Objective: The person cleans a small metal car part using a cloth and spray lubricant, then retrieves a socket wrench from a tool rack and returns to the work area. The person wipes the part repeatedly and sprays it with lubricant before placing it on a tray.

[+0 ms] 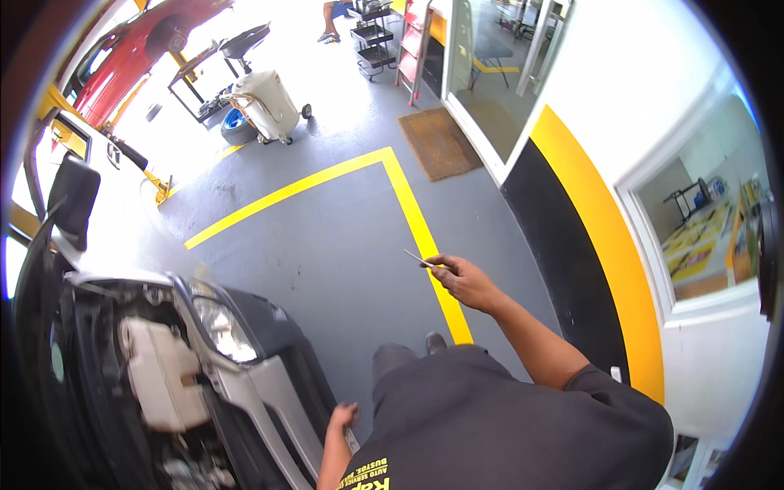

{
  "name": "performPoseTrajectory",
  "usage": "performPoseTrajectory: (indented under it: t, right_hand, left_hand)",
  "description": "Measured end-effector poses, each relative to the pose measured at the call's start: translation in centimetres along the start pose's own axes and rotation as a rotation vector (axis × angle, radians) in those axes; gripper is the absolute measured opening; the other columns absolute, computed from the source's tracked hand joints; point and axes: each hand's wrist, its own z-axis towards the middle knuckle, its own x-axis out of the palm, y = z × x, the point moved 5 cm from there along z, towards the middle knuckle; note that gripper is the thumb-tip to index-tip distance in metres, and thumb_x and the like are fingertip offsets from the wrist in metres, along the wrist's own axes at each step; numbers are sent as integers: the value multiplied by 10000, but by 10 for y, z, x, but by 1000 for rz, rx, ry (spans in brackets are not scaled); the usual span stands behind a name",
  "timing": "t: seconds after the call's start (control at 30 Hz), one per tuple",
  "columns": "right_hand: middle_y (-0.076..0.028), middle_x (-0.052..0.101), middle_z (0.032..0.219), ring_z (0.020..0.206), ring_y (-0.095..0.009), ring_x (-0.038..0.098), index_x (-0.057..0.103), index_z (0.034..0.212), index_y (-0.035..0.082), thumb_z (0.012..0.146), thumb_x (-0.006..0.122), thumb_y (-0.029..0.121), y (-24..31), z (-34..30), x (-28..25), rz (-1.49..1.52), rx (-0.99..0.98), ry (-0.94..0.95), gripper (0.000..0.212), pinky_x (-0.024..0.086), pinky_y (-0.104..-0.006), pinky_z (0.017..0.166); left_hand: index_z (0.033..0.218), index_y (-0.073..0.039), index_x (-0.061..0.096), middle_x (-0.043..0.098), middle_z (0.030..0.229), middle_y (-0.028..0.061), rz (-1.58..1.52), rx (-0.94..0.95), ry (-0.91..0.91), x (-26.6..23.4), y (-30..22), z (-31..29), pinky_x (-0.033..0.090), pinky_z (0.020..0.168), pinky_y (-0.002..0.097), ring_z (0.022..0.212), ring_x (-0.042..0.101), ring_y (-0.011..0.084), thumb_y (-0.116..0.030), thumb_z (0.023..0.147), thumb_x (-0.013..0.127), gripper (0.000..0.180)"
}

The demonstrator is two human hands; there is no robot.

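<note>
My right hand (pixel 464 283) is held out over the floor, fingers pinched on a thin metal rod (pixel 416 259). The rod's slim end sticks out to the left past my fingertips; its exact kind is too small to tell. My left hand (pixel 344 415) hangs low beside my body, close to the front bumper of a vehicle. Its fingers are curled, and a pale, narrow thing (pixel 351 441) shows just under it, too small to name. At the left, the vehicle's engine bay (pixel 163 371) lies exposed, next to a headlight (pixel 222 328).
Yellow floor lines (pixel 400 192) cross the grey floor. Ahead stand a white wheeled tank (pixel 271 102), a tyre (pixel 238 128), a black tool cart (pixel 373 37) and a red ladder (pixel 413 49). A brown mat (pixel 439 144) lies by a glass door (pixel 498 90). A wall runs along my right.
</note>
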Motion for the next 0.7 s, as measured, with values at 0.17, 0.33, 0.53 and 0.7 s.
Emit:
performPoseTrajectory:
  t: [0.17, 0.33, 0.53, 0.7]
  right_hand:
    - [-16, 580, 846, 756, -127, 519, 632, 1348, 79, 1095, 586, 241, 75, 244, -12, -19, -56, 152, 304, 456, -301, 678]
    - [-30, 626, 882, 765, -124, 547, 634, 1313, 84, 1076, 614, 197, 130, 459, -22, -34, 26, 48, 263, 475, -288, 677]
    - [-21, 632, 913, 757, -100, 546, 639, 1292, 102, 1049, 650, 150, 214, 657, -69, 138, 27, 120, 248, 468, -276, 651]
    - [-10, 628, 906, 736, -74, 532, 637, 1280, 72, 1044, 648, 129, 244, 888, -166, 130, -7, -39, 243, 457, -255, 640]
  left_hand:
    - [1220, 2, 710, 746, 942, 100, 19, -220, -43, -56, -69, 57, 515, 560, 387, 705, 689, 230, -265, 1008, 705, 340]
    - [1205, -21, 720, 759, 958, 102, -59, -246, -61, -126, -274, 158, 517, 571, 399, 712, 691, 230, -283, 1014, 693, 326]
    - [1296, -65, 696, 780, 1039, 65, -157, 190, -164, -261, -704, 268, 494, 590, 342, 765, 696, 172, -278, 1025, 680, 345]
    - [1369, -54, 660, 774, 1144, 92, -155, 544, -324, -349, -1046, 326, 535, 759, 353, 939, 706, 193, -244, 1054, 617, 371]
